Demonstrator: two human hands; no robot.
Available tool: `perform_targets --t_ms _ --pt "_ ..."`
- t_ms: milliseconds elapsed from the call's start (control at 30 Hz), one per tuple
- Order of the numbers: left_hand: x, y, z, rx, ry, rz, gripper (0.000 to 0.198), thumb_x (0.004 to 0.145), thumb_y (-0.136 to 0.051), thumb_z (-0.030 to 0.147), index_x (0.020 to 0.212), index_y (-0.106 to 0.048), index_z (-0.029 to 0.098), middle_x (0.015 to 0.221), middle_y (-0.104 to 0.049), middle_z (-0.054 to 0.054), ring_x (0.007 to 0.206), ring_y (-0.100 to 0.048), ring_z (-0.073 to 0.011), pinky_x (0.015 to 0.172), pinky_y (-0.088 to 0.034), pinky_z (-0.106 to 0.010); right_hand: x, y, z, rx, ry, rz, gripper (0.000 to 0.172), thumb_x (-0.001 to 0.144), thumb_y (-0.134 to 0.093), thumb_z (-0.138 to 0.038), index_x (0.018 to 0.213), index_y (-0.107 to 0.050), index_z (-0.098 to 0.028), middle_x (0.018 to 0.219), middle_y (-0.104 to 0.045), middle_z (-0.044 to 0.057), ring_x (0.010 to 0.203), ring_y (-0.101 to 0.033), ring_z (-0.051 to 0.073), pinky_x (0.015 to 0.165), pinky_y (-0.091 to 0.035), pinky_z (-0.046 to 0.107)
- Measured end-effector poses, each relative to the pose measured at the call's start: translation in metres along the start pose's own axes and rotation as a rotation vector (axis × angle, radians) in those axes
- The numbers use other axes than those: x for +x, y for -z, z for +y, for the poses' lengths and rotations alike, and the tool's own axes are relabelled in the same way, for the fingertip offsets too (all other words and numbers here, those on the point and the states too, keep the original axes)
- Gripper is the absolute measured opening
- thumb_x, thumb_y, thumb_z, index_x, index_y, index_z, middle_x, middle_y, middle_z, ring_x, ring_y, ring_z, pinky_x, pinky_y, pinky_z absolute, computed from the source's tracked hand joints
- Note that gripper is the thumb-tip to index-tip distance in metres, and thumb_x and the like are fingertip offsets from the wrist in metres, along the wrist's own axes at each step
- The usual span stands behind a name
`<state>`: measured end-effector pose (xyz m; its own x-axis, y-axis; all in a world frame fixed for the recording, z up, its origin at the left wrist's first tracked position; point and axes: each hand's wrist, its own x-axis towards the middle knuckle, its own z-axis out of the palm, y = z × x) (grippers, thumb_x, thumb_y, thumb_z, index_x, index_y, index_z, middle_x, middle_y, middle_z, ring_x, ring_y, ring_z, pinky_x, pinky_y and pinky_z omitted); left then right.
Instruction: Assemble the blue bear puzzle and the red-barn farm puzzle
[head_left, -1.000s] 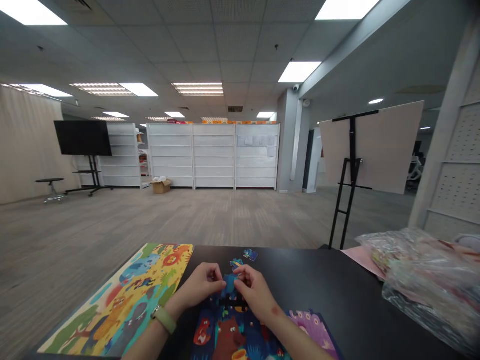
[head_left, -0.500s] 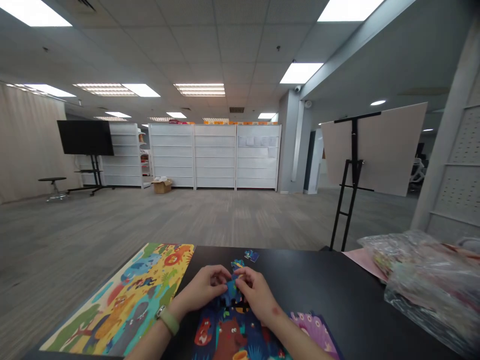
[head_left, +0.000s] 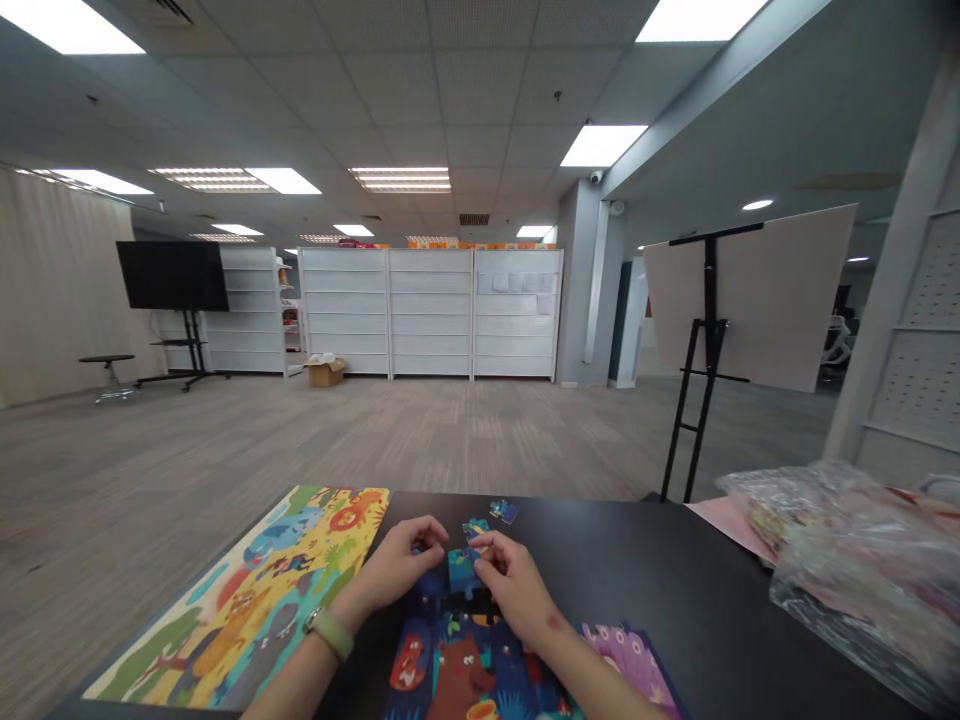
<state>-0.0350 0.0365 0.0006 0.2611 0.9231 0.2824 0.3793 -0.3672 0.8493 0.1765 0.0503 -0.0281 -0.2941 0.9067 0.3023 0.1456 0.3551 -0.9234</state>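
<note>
A dark blue jigsaw puzzle (head_left: 465, 670) with a bear and a purple creature lies partly assembled on the black table (head_left: 637, 590) in front of me. My right hand (head_left: 510, 585) pinches a blue puzzle piece (head_left: 461, 570) at the puzzle's far edge. Just left of that piece, my left hand (head_left: 397, 565), with a green watch band on its wrist, rests with curled fingers on the puzzle's upper left edge. Two loose pieces (head_left: 474, 527) (head_left: 502, 511) lie beyond the hands.
A finished yellow animal puzzle (head_left: 255, 600) covers the table's left part. Clear plastic bags (head_left: 847, 550) with puzzle pieces are piled at the right, over a pink sheet (head_left: 720, 520). An easel with a board (head_left: 705, 340) stands behind the table.
The hands have parted a little. The left hand slid left off the blue piece, which now sits lower at the puzzle's edge under the right fingers.
</note>
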Motion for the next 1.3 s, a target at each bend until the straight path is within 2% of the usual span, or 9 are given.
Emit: perform_targets --t_ms 100,167,267,333,500,667,833,1067,1300 --pt "0.000 -0.002 0.000 -0.052 -0.007 0.007 0.020 0.081 -0.068 0.032 0.094 -0.064 0.017 0.083 -0.065 -0.002 0.081 -0.059 -0.0168 0.073 -0.044 -0.026 0.000 0.001 0.000 -0.034 0.029 -0.008 0.024 0.079 -0.058 -0.029 0.094 -0.071 -0.018 0.063 -0.055 -0.003 0.058 -0.048 0.013 0.056 -0.038 0.025" --pt "-0.001 -0.007 0.001 -0.130 -0.009 -0.038 0.027 0.080 -0.071 0.031 0.101 -0.063 0.017 0.089 -0.067 -0.004 0.082 -0.061 -0.0167 0.074 -0.046 -0.027 -0.001 0.000 0.000 -0.018 0.030 -0.022 0.026 0.079 -0.060 -0.031 0.097 -0.071 -0.017 0.064 -0.056 -0.002 0.058 -0.049 0.013 0.058 -0.040 0.025" --pt "-0.003 -0.016 0.003 -0.196 -0.006 -0.106 0.040 0.079 -0.071 0.027 0.115 -0.059 0.018 0.090 -0.065 -0.002 0.072 -0.059 -0.0125 0.067 -0.045 -0.024 -0.002 -0.001 -0.002 0.054 -0.010 -0.032 0.035 0.079 -0.061 -0.036 0.108 -0.067 -0.017 0.063 -0.054 -0.004 0.054 -0.048 0.012 0.052 -0.041 0.024" --pt "-0.004 -0.019 0.005 -0.202 0.013 -0.101 0.045 0.078 -0.070 0.024 0.121 -0.057 0.019 0.086 -0.060 0.002 0.064 -0.054 -0.0092 0.060 -0.043 -0.022 -0.003 -0.001 -0.004 0.109 -0.043 -0.034 0.038 0.079 -0.060 -0.038 0.112 -0.063 -0.019 0.063 -0.052 -0.005 0.051 -0.046 0.012 0.048 -0.040 0.023" --pt "-0.004 -0.017 0.008 -0.233 0.072 -0.082 0.034 0.077 -0.070 0.030 0.108 -0.061 0.018 0.085 -0.052 0.003 0.063 -0.055 -0.0105 0.059 -0.048 -0.024 -0.003 -0.003 -0.003 0.157 -0.080 -0.082 0.032 0.073 -0.064 -0.028 0.103 -0.056 -0.020 0.061 -0.055 -0.007 0.055 -0.054 0.012 0.048 -0.039 0.020" --pt "-0.002 -0.011 0.005 -0.091 0.001 -0.058 0.018 0.083 -0.066 0.033 0.089 -0.062 0.016 0.079 -0.059 0.001 0.072 -0.056 -0.0140 0.067 -0.045 -0.024 0.000 -0.004 0.002 0.138 -0.097 -0.014 0.024 0.072 -0.062 -0.033 0.091 -0.053 -0.021 0.056 -0.049 -0.009 0.052 -0.053 0.013 0.047 -0.038 0.021" --pt "-0.004 -0.005 0.000 0.154 -0.026 0.017 0.015 0.086 -0.059 0.029 0.093 -0.067 0.018 0.083 -0.065 -0.001 0.079 -0.059 -0.0170 0.071 -0.043 -0.025 -0.002 -0.003 -0.002 -0.076 -0.041 0.006 0.010 0.072 -0.059 -0.022 0.081 -0.058 -0.019 0.052 -0.050 -0.008 0.050 -0.046 0.011 0.052 -0.034 0.022" --pt "-0.007 -0.007 0.003 0.338 -0.028 -0.092 0.021 0.078 -0.052 0.016 0.092 -0.068 0.020 0.086 -0.069 0.000 0.081 -0.060 -0.0157 0.072 -0.044 -0.024 -0.004 0.000 -0.007 -0.239 0.004 -0.053 0.025 0.079 -0.057 -0.028 0.092 -0.076 -0.017 0.066 -0.067 0.002 0.063 -0.060 0.017 0.061 -0.041 0.026" --pt "-0.009 -0.007 0.002 0.356 -0.040 -0.138 0.027 0.075 -0.054 0.013 0.096 -0.070 0.021 0.089 -0.069 0.001 0.084 -0.062 -0.0151 0.075 -0.046 -0.023 -0.007 -0.003 -0.010 -0.324 0.063 -0.105 0.029 0.082 -0.055 -0.027 0.101 -0.078 -0.022 0.091 -0.077 0.005 0.086 -0.069 0.024 0.080 -0.048 0.032"
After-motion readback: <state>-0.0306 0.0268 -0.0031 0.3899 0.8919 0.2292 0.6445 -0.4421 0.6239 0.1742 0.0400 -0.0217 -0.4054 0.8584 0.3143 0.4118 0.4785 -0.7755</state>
